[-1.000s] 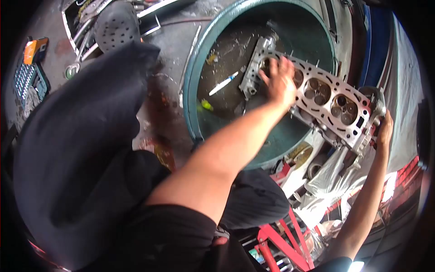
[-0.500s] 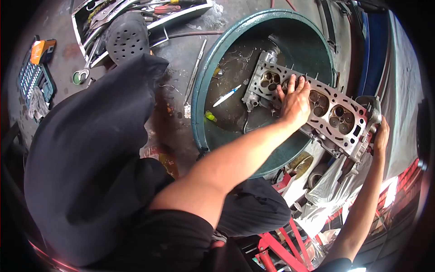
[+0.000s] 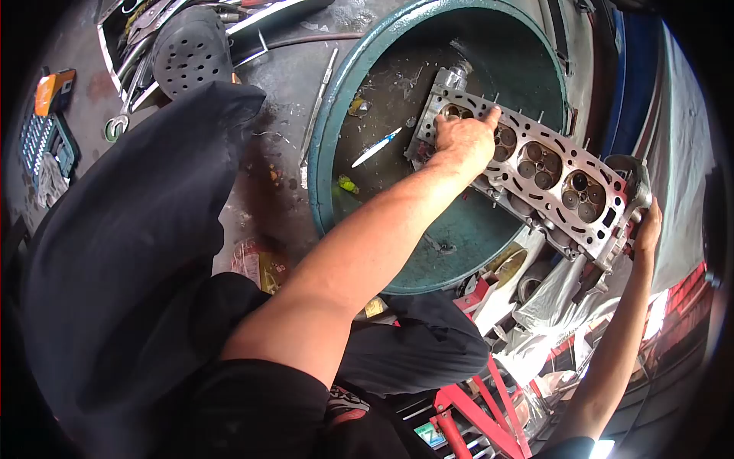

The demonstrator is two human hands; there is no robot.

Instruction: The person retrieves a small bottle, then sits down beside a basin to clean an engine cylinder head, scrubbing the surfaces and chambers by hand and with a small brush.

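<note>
A metal cylinder head, with its combustion chambers and valves facing me, lies slanted across a round dark green tub. My left hand rests on its upper left face near the end chamber, fingers apart, partly covering the chambers there. My right hand grips the cylinder head's right end, beyond the tub's rim; its fingers are partly hidden behind the metal. Studs stick out along the upper edge.
Inside the tub lie a white-and-blue pen-like object and a yellow-green piece. A tool box stands at upper left, a socket set at far left. A red metal frame is at bottom.
My left hand has slid left along the cylinder head, uncovering the middle chambers. My right hand stays at the right end. The view has shifted slightly.
</note>
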